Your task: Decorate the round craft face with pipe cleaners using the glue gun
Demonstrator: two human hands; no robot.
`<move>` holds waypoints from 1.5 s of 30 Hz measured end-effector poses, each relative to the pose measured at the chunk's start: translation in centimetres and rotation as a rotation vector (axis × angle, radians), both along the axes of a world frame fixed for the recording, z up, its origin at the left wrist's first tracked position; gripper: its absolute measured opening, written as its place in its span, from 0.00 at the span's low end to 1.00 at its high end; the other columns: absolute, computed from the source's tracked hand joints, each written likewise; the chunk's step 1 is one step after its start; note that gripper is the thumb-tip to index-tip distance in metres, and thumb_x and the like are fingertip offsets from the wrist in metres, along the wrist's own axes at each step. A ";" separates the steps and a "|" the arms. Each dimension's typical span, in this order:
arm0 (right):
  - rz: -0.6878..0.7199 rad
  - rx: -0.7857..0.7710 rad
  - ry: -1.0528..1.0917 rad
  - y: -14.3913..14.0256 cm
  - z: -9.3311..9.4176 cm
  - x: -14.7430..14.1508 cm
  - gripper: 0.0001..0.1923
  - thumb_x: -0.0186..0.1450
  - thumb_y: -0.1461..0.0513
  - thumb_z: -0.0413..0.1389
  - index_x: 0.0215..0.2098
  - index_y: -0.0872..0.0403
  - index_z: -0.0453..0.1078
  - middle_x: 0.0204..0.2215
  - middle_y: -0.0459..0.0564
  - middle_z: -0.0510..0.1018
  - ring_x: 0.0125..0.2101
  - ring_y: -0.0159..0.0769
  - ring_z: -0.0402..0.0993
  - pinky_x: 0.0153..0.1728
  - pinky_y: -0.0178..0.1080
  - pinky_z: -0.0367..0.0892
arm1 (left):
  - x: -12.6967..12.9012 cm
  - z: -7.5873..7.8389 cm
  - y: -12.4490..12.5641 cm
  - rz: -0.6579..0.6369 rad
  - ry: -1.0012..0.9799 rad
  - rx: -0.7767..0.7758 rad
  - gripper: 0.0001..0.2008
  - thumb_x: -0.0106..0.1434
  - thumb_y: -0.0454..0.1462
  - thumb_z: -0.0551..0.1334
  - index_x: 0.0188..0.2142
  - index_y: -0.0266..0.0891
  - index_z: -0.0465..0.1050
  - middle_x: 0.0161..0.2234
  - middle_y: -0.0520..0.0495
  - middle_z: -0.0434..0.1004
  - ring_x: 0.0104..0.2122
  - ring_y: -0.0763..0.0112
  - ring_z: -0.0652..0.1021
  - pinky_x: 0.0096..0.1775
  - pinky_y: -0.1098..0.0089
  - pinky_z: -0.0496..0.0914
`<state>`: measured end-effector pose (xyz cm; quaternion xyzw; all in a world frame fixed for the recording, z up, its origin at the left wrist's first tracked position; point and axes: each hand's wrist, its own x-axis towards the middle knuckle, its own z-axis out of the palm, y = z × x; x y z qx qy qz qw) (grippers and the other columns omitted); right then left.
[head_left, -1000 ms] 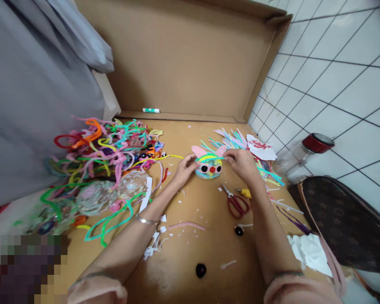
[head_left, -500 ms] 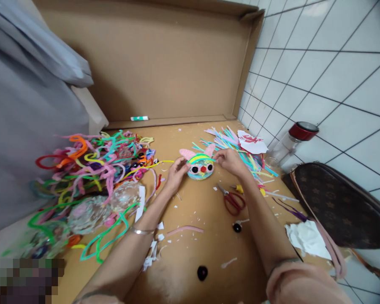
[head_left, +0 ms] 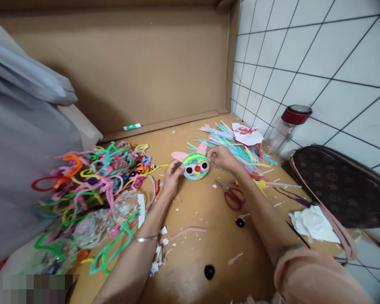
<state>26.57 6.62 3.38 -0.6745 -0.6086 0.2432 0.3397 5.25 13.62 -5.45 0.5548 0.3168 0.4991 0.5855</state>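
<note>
**Pink-eared craft face (head_left: 196,168) at mid-view**

Over the tabletop (head_left: 190,257), my left hand (head_left: 172,175) pinches the craft face's nine-o'clock edge in a nearly closed grip. My right hand (head_left: 223,158) curls at two o'clock; whether that grip has closed on anything, I cannot tell. Red-handled scissors (head_left: 228,191) lie at four o'clock.

A brown cardboard panel (head_left: 139,63) with a raised rim stands upright behind the tan surface (head_left: 220,242). White tiles with dark joints cover the right-hand wall (head_left: 351,50); grey cloth (head_left: 19,147) hangs at left.
</note>
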 end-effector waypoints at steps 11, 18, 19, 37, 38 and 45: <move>0.016 0.038 -0.016 0.1 -0.1 0.1 0.09 0.49 0.69 0.53 0.22 0.57 0.76 0.15 0.40 0.69 0.21 0.27 0.63 0.28 0.31 0.58 | -0.1 0.0 0.0 -0.014 -0.021 -0.039 0.20 0.50 0.46 0.72 0.41 0.42 0.74 0.40 0.50 0.79 0.40 0.67 0.77 0.45 0.67 0.69; 0.053 -0.006 0.077 0.6 -1.0 0.6 0.14 0.46 0.71 0.51 0.26 0.57 0.78 0.17 0.41 0.73 0.20 0.28 0.66 0.26 0.30 0.59 | -0.2 0.0 0.1 -0.021 -0.013 -0.025 0.20 0.50 0.47 0.72 0.40 0.44 0.74 0.40 0.51 0.79 0.39 0.67 0.78 0.44 0.68 0.70; 0.062 -0.017 0.091 0.7 -1.1 0.6 0.15 0.46 0.71 0.51 0.27 0.57 0.78 0.17 0.41 0.73 0.20 0.28 0.66 0.26 0.30 0.59 | -0.2 0.0 0.1 -0.021 -0.019 -0.027 0.20 0.50 0.46 0.72 0.40 0.44 0.74 0.40 0.50 0.79 0.39 0.68 0.78 0.43 0.68 0.70; 0.029 0.013 0.277 1.7 -2.5 0.6 0.11 0.44 0.71 0.52 0.22 0.57 0.75 0.16 0.41 0.74 0.20 0.29 0.70 0.25 0.30 0.61 | -0.4 0.0 0.1 -0.010 -0.042 -0.054 0.20 0.48 0.48 0.74 0.38 0.44 0.75 0.40 0.51 0.80 0.39 0.69 0.78 0.43 0.69 0.71; 0.029 0.009 0.283 1.7 -2.5 0.6 0.11 0.44 0.71 0.52 0.22 0.57 0.75 0.16 0.41 0.73 0.20 0.29 0.69 0.25 0.30 0.61 | -0.4 0.0 0.1 -0.013 -0.038 -0.049 0.20 0.48 0.48 0.74 0.38 0.44 0.75 0.41 0.50 0.80 0.39 0.68 0.78 0.44 0.68 0.71; -0.023 -0.037 0.310 1.4 -2.8 0.5 0.06 0.46 0.70 0.55 0.22 0.56 0.71 0.15 0.40 0.72 0.19 0.29 0.68 0.25 0.31 0.61 | -0.4 0.0 0.2 -0.033 0.007 -0.014 0.19 0.52 0.49 0.71 0.39 0.45 0.74 0.40 0.51 0.80 0.39 0.68 0.78 0.44 0.68 0.71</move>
